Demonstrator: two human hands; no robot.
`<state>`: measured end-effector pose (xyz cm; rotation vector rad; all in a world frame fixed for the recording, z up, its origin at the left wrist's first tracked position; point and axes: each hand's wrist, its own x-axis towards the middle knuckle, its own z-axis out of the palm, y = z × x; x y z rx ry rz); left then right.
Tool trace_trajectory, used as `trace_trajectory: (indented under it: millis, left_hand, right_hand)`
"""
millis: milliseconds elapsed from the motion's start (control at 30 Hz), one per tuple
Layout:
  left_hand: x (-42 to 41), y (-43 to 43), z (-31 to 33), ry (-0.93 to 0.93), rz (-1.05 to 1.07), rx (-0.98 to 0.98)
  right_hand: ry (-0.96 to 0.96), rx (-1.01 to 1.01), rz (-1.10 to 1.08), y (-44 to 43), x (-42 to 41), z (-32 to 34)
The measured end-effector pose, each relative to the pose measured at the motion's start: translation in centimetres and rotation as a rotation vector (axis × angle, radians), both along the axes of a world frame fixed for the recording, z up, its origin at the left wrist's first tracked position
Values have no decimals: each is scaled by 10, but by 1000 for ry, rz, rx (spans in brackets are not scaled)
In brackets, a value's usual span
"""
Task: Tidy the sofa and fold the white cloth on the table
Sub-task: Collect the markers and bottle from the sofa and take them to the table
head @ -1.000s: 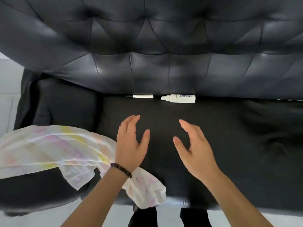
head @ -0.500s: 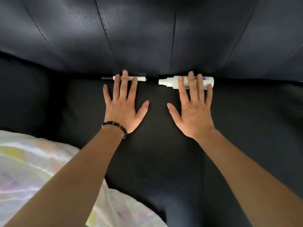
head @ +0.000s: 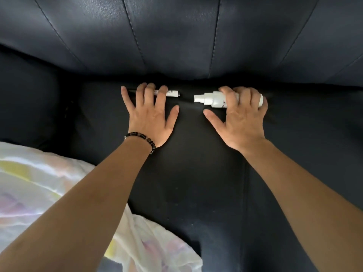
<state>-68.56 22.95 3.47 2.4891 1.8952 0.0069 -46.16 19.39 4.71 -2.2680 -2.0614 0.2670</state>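
Head cam: both hands are down at the back of the black sofa (head: 196, 173), right in the crease under the backrest (head: 176, 36). The left hand (head: 150, 114), beaded bracelet (head: 141, 137) on the wrist, has its fingers curled over a thin white marker (head: 170, 93), thumb sticking out to the side. The right hand (head: 240, 118) wraps its fingers over a white spray bottle (head: 213, 99) lying on its side, nozzle pointing at the marker. The white cloth (head: 35, 183), with pastel blotches, sits crumpled on the seat at lower left, partly under the left forearm.
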Motion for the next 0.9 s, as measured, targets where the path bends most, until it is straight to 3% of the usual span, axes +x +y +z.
trace_trajectory:
  millis: [167, 300, 433, 533, 667, 900]
  left_hand:
    - [10, -19, 15, 35, 98, -19]
    - [14, -80, 38, -166, 208, -127]
    - [21, -177, 95, -532, 304, -339]
    - [27, -254, 170, -641, 425, -475]
    - [32, -308, 305, -785, 582, -463]
    - [28, -289, 551, -1017, 464, -68]
  right_hand:
    - [-41, -53, -4, -5, 6, 14]
    - [37, -96, -35, -74, -2, 36]
    - [260, -342, -189, -183, -7, 88]
    - [434, -330, -368, -255, -6, 162]
    - [646, -222, -451, -296, 10, 291]
    - [903, 164, -484, -296, 43, 520]
